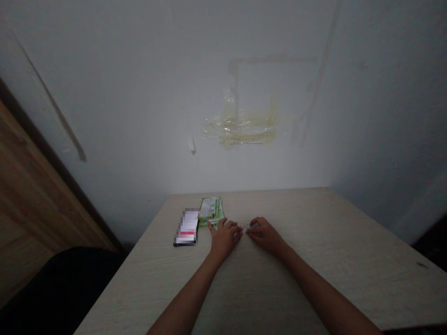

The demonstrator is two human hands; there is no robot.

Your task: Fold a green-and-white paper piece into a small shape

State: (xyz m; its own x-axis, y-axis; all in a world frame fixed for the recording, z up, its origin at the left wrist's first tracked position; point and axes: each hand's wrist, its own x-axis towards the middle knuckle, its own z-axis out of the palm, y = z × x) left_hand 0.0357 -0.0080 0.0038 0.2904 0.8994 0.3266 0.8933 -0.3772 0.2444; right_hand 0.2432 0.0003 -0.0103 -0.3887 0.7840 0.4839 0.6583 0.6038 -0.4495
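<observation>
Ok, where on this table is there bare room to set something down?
Bare: the table from the right hand to its right edge, and the left side nearer than the phone. Crowded: around the phone, green packets, left hand and small item.

A small pale item (244, 227) is pinched at one end by the curled fingers of the right hand (267, 235) and is met at the other end by the left hand (223, 237), whose fingers are spread on the light wooden table (314, 260); whether the left hand grips it cannot be told. Just beyond the grip on the left hand's side, a stack of green packets (211, 209) is touched by a left fingertip. A dark phone (187, 228) is seen beside the stack, farther out from the grip.
</observation>
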